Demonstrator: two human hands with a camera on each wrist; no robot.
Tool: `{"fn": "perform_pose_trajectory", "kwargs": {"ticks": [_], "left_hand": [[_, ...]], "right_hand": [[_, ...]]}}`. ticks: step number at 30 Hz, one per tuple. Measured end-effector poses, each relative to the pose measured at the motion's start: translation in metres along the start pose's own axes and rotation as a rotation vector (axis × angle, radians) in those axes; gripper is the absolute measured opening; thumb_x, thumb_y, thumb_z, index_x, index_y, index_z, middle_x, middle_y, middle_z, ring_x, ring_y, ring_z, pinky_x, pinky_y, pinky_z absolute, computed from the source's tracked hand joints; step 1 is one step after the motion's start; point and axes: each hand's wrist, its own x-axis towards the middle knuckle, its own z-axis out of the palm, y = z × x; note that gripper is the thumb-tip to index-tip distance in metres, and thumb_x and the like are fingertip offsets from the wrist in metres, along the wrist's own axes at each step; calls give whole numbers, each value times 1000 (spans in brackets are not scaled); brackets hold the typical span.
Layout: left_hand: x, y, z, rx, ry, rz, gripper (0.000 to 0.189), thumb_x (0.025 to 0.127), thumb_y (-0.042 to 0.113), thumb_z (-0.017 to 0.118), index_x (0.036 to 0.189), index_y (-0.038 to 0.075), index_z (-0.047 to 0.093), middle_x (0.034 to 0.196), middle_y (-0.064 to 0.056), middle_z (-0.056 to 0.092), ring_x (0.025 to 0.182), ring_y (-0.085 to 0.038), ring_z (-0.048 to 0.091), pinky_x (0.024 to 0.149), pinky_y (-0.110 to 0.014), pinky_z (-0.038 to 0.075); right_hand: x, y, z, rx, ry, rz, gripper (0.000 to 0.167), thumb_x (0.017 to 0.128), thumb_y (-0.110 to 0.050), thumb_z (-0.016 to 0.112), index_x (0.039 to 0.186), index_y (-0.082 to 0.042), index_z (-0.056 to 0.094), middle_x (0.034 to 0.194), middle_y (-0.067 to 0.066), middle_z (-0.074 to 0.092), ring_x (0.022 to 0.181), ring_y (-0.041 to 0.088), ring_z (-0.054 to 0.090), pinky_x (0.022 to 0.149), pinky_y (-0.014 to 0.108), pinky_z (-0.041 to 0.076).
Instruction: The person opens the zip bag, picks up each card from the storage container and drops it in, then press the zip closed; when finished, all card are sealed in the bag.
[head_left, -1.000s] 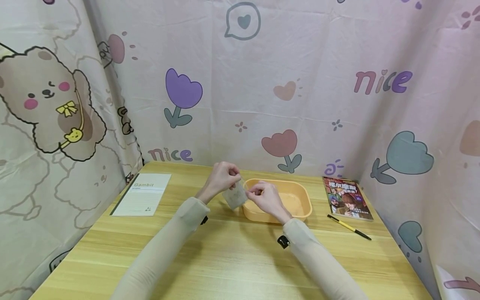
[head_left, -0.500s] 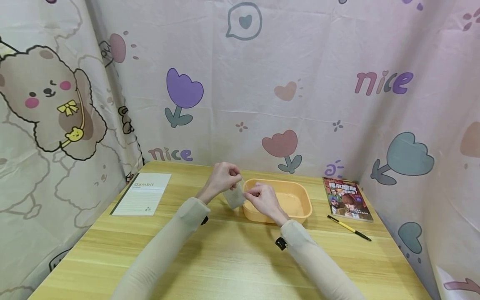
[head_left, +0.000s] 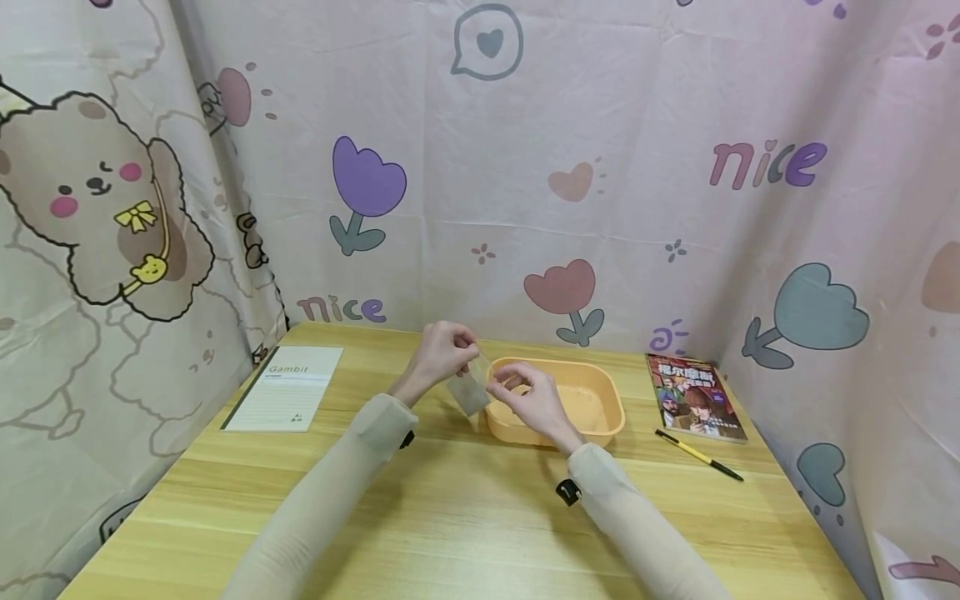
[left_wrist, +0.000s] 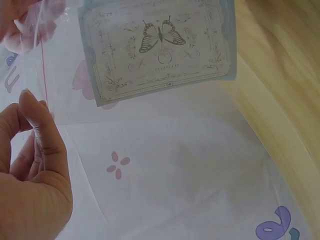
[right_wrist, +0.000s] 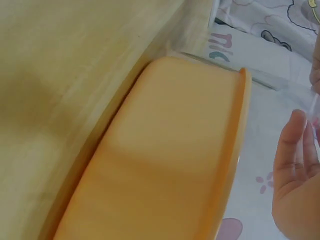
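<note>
A clear plastic zip bag (left_wrist: 140, 102) with a red seal line hangs between my hands. Inside it is a pale card (left_wrist: 167, 37) with a butterfly design and a blue border. My left hand (head_left: 442, 354) pinches the bag's top edge at the seal line, thumb against forefinger. At the other end of the edge is my right hand (head_left: 528, 400), thumb and forefinger parted in a curve near the plastic. In the right wrist view its thumb (right_wrist: 290, 145) stands away from the fingers; contact with the film is hard to make out.
An orange plastic tub (head_left: 517, 433) stands just under and behind my right hand. A notebook (head_left: 285, 390) marked "Gambit" lies at the left. At the right lie an illustrated magazine (head_left: 697, 398) and a yellow and black pen (head_left: 699, 455). Printed curtains border the wooden table (head_left: 465, 517).
My right thumb and forefinger have parted from their closer pinch at the bag's edge. My left hand keeps its hold, and the bag hangs in nearly the same place.
</note>
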Motion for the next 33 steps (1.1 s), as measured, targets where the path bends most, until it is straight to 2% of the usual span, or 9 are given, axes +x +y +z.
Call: {"fn": "perform_pose_trajectory", "kwargs": {"ticks": [6, 9, 13, 16, 19, 23, 27, 30, 33], "left_hand": [[-1, 0, -4, -16, 36, -23, 8, 85, 6, 65, 84, 3, 72, 70, -9, 70, 48, -16, 63, 47, -30, 56], [-2, -1, -6, -33, 53, -42, 8, 84, 7, 65, 85, 2, 72, 71, -10, 71, 48, -17, 63, 47, -31, 57], [-4, -2, -9, 1, 80, -51, 8, 83, 9, 67, 85, 3, 73, 73, -9, 70, 53, -15, 62, 50, -27, 55], [-7, -3, -11, 34, 98, -46, 9, 82, 12, 68, 84, 5, 73, 75, -7, 69, 60, -14, 59, 54, -24, 51], [-10, -5, -12, 22, 98, -49, 9, 83, 15, 67, 84, 8, 73, 78, -6, 68, 67, -16, 57, 59, -25, 48], [-15, -10, -11, -38, 66, -76, 11, 87, 23, 66, 85, 13, 70, 86, -4, 67, 77, -19, 58, 62, -29, 48], [-19, -18, -8, -129, -21, -87, 20, 89, 33, 69, 98, 15, 68, 96, -3, 69, 89, -19, 62, 70, -30, 52], [-21, -23, -5, -209, -97, -69, 33, 87, 34, 73, 112, 14, 66, 101, -4, 71, 92, -20, 66, 77, -32, 56], [-23, -25, -2, -251, -135, -34, 32, 86, 30, 75, 113, 12, 69, 100, -5, 73, 87, -23, 68, 76, -34, 58]], "right_hand": [[-1, 0, 4, 63, 42, 1, 34, 80, -15, 80, 110, -6, 66, 96, 13, 71, 80, 25, 67, 53, 24, 54], [-2, -4, 5, 75, 59, 20, 31, 83, -9, 76, 112, 1, 67, 94, 17, 72, 80, 33, 67, 51, 33, 57], [-6, -23, 2, 91, 63, 39, 22, 88, -6, 70, 108, 4, 70, 95, 22, 72, 79, 41, 67, 56, 44, 59], [-9, -35, -2, 108, 74, 45, 19, 90, -7, 68, 105, 4, 71, 95, 22, 72, 76, 37, 67, 58, 42, 59], [-10, -39, -4, 123, 84, 55, 18, 91, -8, 67, 105, 3, 72, 93, 22, 72, 70, 30, 66, 58, 40, 59], [-10, -43, -7, 149, 91, 72, 18, 92, -8, 66, 105, 3, 72, 89, 18, 72, 65, 35, 64, 55, 37, 57], [-9, -43, -10, 171, 94, 73, 18, 92, -6, 64, 105, 4, 72, 84, 13, 71, 66, 42, 63, 51, 21, 49], [-8, -42, -12, 176, 85, 72, 17, 93, -6, 64, 106, 3, 72, 81, 7, 69, 65, 39, 63, 50, 16, 44], [-9, -41, -14, 184, 79, 73, 18, 93, -5, 63, 106, 4, 71, 78, 9, 68, 62, 29, 63, 50, 16, 42]]}}
